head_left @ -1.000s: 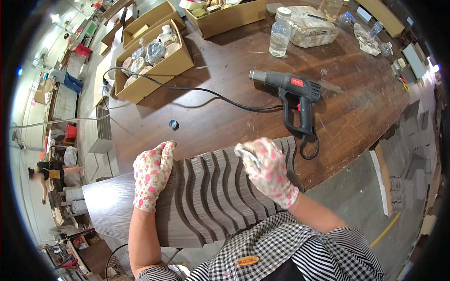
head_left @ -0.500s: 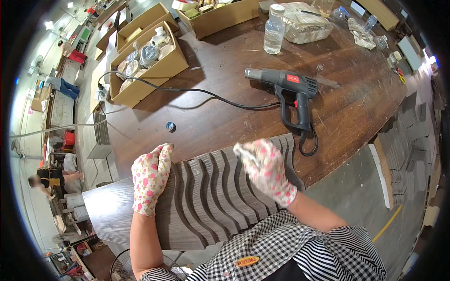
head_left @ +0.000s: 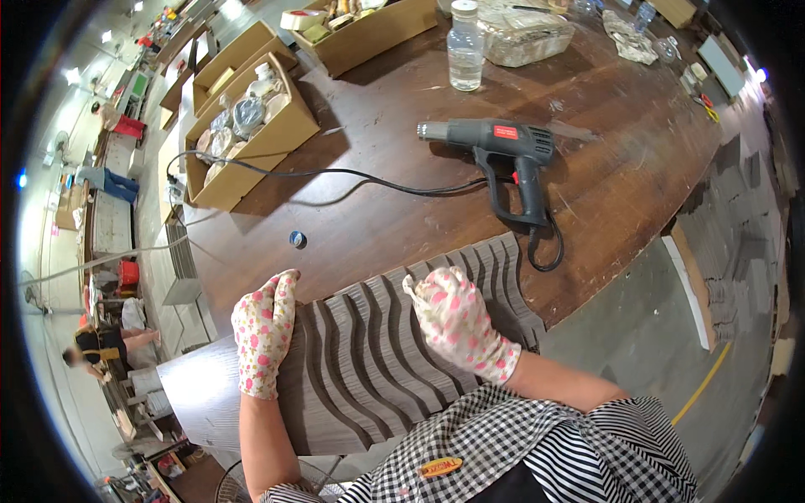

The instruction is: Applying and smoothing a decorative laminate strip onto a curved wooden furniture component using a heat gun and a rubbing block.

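A grey wood-grain panel [head_left: 199, 387] with wavy raised ribs lies across the near side of the table, in front of my body. My left hand [head_left: 264, 339], in a flower-patterned glove, is closed at the panel's far edge, left of the ribs, with its fingers together. My right hand [head_left: 461, 327], in a matching glove, is closed over the ribs right of the middle. Whatever it may hold is hidden in the fingers. Beyond the panel a black heat gun [head_left: 503, 151] lies on its side, nozzle to the left.
A small blue cap [head_left: 298, 240] lies on the brown table [head_left: 369, 243]. The gun's cord [head_left: 352, 173] runs left past a cardboard box [head_left: 277, 151] of bottles. A clear bottle [head_left: 465, 50] and a wrapped block [head_left: 528, 38] stand at the back. Grey panels [head_left: 738, 251] are stacked at right.
My right hand has moved slightly left and nearer over the ribs, its fingers turned down. My left hand keeps its place on the panel. The whole view has shifted a little.
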`<action>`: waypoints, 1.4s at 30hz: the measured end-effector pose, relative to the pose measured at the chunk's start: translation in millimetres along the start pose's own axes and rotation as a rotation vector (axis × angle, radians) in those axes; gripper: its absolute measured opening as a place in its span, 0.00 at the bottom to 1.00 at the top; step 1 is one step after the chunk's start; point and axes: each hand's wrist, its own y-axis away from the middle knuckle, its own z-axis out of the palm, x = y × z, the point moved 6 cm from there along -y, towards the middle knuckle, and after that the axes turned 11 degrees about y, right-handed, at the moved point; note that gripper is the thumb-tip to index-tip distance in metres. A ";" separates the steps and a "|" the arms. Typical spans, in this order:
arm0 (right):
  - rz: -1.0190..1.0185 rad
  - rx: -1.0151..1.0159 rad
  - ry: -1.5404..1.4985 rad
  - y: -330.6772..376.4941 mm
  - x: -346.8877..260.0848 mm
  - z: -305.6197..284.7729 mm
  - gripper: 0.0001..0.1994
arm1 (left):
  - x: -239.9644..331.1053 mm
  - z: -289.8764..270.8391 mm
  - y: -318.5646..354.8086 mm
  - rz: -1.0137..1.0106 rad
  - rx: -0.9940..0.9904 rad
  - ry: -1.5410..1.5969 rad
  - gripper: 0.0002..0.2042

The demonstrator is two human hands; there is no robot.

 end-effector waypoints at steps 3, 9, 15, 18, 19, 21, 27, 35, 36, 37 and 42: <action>0.029 0.128 -0.114 -19.5 10.5 -8.4 0.03 | -7.7 -1.1 2.1 0.016 0.018 0.011 0.17; -0.017 -0.018 0.080 -17.6 1.0 0.4 0.12 | -1.2 4.7 -3.6 0.010 0.001 0.046 0.18; -0.107 -0.133 -0.049 20.8 -18.7 -4.5 0.14 | -12.0 -1.0 0.0 0.017 0.024 0.015 0.18; -0.171 0.067 0.043 2.7 11.4 -9.8 0.06 | -10.3 1.5 -1.5 0.005 0.024 0.000 0.18; 0.009 0.166 -0.035 -18.1 13.7 -23.1 0.03 | -10.1 -3.4 3.3 -0.020 0.033 -0.011 0.18; 0.008 0.095 0.066 -21.7 9.6 -5.0 0.07 | -3.2 3.2 -2.5 -0.018 0.007 -0.004 0.18; -0.141 -0.021 0.386 11.2 -29.6 -14.2 0.10 | -5.3 -4.4 1.1 -0.006 0.040 0.000 0.18; 0.015 0.050 0.071 -23.1 4.7 -8.5 0.14 | -11.3 0.3 -4.3 0.045 0.045 0.031 0.18; -0.009 -0.040 0.193 -22.0 3.5 3.6 0.14 | -9.1 0.5 -5.5 0.076 0.046 0.061 0.19; -0.116 -0.028 0.283 -15.3 -2.1 11.0 0.15 | -10.9 1.6 -5.0 0.065 0.056 0.061 0.19; -0.092 -0.063 0.301 24.2 -26.2 -2.9 0.11 | -10.1 1.1 -0.9 0.052 0.094 0.112 0.16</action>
